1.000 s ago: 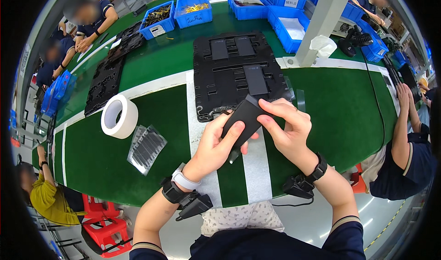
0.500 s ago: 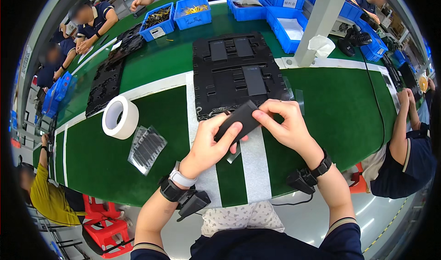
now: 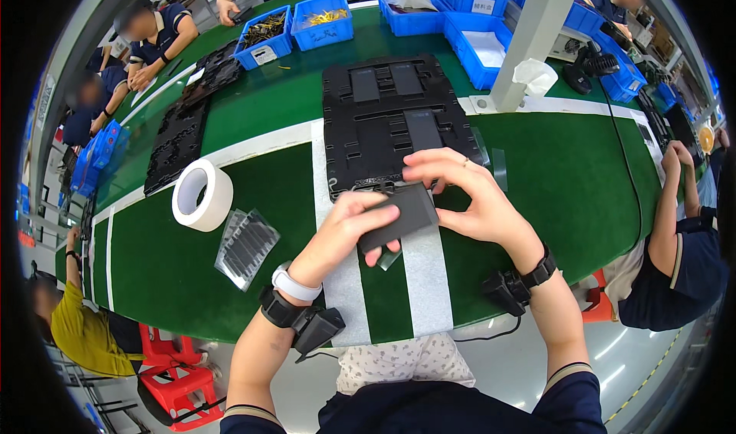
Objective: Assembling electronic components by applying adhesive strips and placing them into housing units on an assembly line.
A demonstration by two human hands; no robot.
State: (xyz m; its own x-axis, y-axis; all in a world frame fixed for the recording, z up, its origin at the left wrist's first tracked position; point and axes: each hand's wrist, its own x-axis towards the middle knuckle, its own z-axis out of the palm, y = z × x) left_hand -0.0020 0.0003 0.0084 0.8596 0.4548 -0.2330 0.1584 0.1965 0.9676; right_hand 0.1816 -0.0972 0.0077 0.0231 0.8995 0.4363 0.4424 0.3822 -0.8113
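- Step, as judged: black block [image 3: 414, 214] handled between both hands just off the near edge of the black tray [image 3: 341, 100]; it lies outside the tray, apparently lifted clear of the green tabletop [image 3: 567, 204].
- Left hand [image 3: 353, 223]: grip closed on the block's left end, thumb flat across the broad face, fingers underneath.
- Right hand [image 3: 479, 208]: grip half-curled, fingers parted above the block's right corner, thumb at its right edge. Contact likely; cannot tell whether it bears any weight.
- Next move, as judged: calls for a firm left grip and fine right-fingertip work along edge or corner, broad face level.
- Block: flat, rectangular, matt, straight-edged; presumably rigid.
- Tray: dark, probably moulded plastic, with slots and recesses; three slim dark rectangular pieces [image 3: 422, 129] sit in it. Same kind as the block? Cannot tell.
- Left of tray: white tape roll [image 3: 220, 202], smooth, thick ring; nearer the wearer, glossy clear sheets [image 3: 247, 250] with dark bars, fanned and overlapping.
- Right of tray, just beside: thin transparent strips [image 3: 499, 169].
- Beyond tray, to its left: blue bin [image 3: 322, 31], smooth-walled, holding yellow pieces.
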